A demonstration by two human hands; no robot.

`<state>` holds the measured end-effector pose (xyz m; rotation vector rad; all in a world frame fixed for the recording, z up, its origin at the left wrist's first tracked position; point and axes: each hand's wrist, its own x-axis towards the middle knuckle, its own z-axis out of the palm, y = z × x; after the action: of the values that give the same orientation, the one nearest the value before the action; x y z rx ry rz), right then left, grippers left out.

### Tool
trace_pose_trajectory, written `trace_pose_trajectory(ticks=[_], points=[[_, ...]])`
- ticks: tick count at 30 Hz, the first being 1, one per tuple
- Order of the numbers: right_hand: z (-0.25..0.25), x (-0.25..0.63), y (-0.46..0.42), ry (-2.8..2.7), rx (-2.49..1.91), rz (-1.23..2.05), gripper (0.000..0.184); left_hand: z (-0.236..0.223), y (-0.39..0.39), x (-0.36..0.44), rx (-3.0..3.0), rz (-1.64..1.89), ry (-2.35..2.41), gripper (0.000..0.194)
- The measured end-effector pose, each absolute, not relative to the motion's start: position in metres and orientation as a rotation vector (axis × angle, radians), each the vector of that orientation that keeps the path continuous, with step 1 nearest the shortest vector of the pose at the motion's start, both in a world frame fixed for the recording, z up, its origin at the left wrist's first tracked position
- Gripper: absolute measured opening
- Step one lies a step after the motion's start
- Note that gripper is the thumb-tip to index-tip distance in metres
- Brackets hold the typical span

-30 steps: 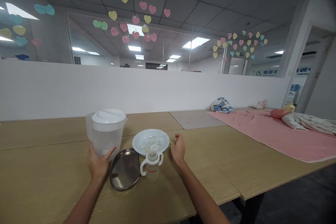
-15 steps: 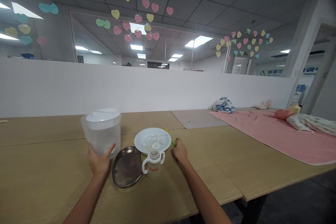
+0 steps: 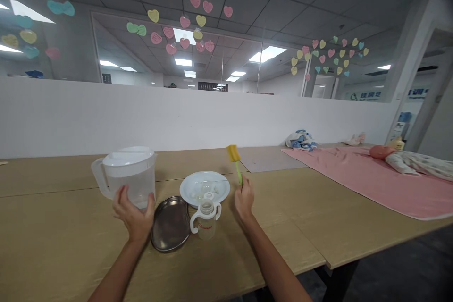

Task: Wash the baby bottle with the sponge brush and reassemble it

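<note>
My left hand (image 3: 132, 214) has its fingers spread against the near side of a clear plastic jug (image 3: 129, 177) with a white lid, which holds some water. My right hand (image 3: 244, 200) is closed on the green handle of a bottle brush (image 3: 234, 158), whose yellow sponge head points up. Between the hands stand a small baby bottle (image 3: 206, 219) with two white handles, a white plate (image 3: 193, 184) with small clear parts on it, and a round steel tray (image 3: 170, 226). All rest on the wooden table (image 3: 71, 231).
A pink cloth (image 3: 357, 179) covers the table's right part, with a baby doll (image 3: 406, 160) in patterned clothes lying on it. A bundle of blue and white cloth (image 3: 300, 140) sits by the white partition wall (image 3: 177, 113). The table edge drops off at the near right.
My right hand closed on the brush beside the plate and lifted it upright. The jug turned so its handle now points left, and my left hand's fingers spread.
</note>
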<state>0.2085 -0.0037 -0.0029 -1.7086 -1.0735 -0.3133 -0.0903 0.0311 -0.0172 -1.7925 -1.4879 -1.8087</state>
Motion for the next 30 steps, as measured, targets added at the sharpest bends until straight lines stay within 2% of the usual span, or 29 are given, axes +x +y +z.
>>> trace_pose_trajectory(ticks=[5,9,16,30], points=[[0.001,0.202,-0.009,-1.32,-1.83,-0.452,0.041,-0.011,0.026,-0.081,-1.851,-1.683,-1.31,0.033],[0.006,0.2,-0.013,-1.411,-1.89,-0.511,0.037,-0.011,0.028,-0.079,-1.945,-1.591,-1.222,0.021],[0.011,0.198,-0.016,-1.465,-1.874,-0.447,0.036,-0.006,0.024,-0.074,-2.153,-1.492,-1.015,0.015],[0.012,0.199,-0.018,-1.336,-1.804,-0.311,0.043,-0.006,0.025,-0.071,-2.391,-1.322,-1.016,0.022]])
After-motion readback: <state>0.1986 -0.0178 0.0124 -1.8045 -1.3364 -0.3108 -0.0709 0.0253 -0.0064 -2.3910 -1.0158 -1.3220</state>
